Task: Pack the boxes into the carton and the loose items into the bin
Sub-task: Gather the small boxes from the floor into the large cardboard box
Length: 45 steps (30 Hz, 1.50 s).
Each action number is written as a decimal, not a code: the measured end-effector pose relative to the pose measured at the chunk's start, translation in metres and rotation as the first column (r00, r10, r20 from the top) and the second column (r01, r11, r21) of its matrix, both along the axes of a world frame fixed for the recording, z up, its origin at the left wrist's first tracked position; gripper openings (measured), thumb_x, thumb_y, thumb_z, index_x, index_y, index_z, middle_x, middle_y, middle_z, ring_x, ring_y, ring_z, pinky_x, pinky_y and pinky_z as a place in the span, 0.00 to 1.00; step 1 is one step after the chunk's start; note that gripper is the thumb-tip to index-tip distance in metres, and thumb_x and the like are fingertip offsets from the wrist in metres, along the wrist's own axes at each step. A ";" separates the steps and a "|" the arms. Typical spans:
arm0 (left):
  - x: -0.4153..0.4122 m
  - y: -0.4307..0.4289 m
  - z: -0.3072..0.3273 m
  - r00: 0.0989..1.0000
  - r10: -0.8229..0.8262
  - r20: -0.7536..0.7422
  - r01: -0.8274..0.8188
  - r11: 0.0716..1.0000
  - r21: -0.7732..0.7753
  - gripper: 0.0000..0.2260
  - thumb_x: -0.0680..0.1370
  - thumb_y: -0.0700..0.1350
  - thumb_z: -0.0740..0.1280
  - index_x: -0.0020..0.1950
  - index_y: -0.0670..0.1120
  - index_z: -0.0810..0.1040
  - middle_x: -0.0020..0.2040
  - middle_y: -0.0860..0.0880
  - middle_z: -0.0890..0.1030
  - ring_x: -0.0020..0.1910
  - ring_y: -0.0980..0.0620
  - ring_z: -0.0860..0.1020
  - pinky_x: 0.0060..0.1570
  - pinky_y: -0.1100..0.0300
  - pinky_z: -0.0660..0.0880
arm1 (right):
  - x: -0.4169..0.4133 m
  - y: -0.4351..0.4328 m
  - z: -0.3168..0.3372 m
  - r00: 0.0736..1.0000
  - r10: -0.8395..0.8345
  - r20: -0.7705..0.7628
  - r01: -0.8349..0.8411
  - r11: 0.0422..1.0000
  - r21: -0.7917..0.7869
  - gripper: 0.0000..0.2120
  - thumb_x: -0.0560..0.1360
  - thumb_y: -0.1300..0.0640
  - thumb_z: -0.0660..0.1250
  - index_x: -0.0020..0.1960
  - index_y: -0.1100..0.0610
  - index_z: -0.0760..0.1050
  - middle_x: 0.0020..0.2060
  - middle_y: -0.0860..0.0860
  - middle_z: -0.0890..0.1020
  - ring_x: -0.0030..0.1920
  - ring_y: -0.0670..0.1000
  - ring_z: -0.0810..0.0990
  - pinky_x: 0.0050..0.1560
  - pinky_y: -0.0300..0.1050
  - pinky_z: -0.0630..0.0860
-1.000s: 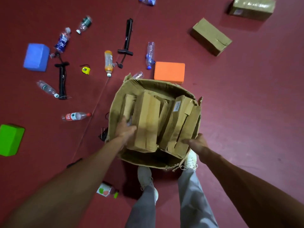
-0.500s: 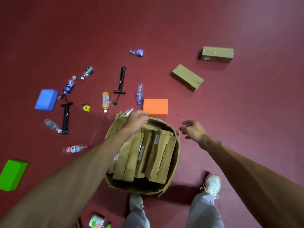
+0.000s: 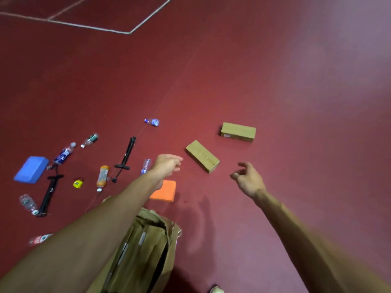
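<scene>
Both empty, the left hand (image 3: 167,164) and right hand (image 3: 248,179) reach with loose, spread fingers toward the near box (image 3: 202,155) lying between and just beyond them, best clasped by its long sides, then carried back to the carton (image 3: 148,246) below the left forearm.

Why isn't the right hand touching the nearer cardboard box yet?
Apart. The head view shows bare red floor between the right hand and the nearer cardboard box; its fingers are spread, holding nothing.
</scene>
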<state>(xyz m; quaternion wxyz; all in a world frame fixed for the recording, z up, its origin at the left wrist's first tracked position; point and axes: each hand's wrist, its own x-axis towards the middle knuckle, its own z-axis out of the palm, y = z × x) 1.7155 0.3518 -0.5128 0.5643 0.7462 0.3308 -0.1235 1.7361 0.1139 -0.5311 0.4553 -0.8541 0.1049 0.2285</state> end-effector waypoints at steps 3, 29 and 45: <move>0.048 -0.010 0.016 0.999 0.041 0.013 -0.041 0.999 -0.024 0.08 0.76 0.41 0.63 0.53 0.46 0.80 0.48 0.48 0.80 0.46 0.50 0.79 0.53 0.58 0.71 | 0.039 -0.007 0.014 0.991 0.050 0.122 -0.047 0.999 -0.028 0.25 0.76 0.55 0.67 0.71 0.56 0.64 0.57 0.53 0.79 0.51 0.50 0.75 0.52 0.40 0.69; 0.408 0.062 -0.341 0.901 0.297 -0.316 -0.321 0.947 -0.025 0.10 0.62 0.54 0.64 0.32 0.48 0.73 0.40 0.45 0.78 0.41 0.48 0.77 0.53 0.49 0.76 | 0.484 0.114 -0.298 0.802 0.511 -0.310 -0.579 0.792 -0.192 0.19 0.77 0.55 0.65 0.67 0.56 0.70 0.61 0.53 0.79 0.60 0.53 0.78 0.58 0.42 0.73; 0.459 0.007 -0.762 0.768 0.504 -0.394 -0.522 0.850 0.071 0.12 0.78 0.47 0.63 0.56 0.41 0.75 0.59 0.45 0.77 0.56 0.45 0.76 0.51 0.57 0.72 | 0.562 0.127 -0.741 0.675 0.685 -0.275 -0.726 0.683 -0.080 0.18 0.74 0.54 0.68 0.63 0.57 0.75 0.58 0.57 0.81 0.59 0.59 0.79 0.59 0.48 0.75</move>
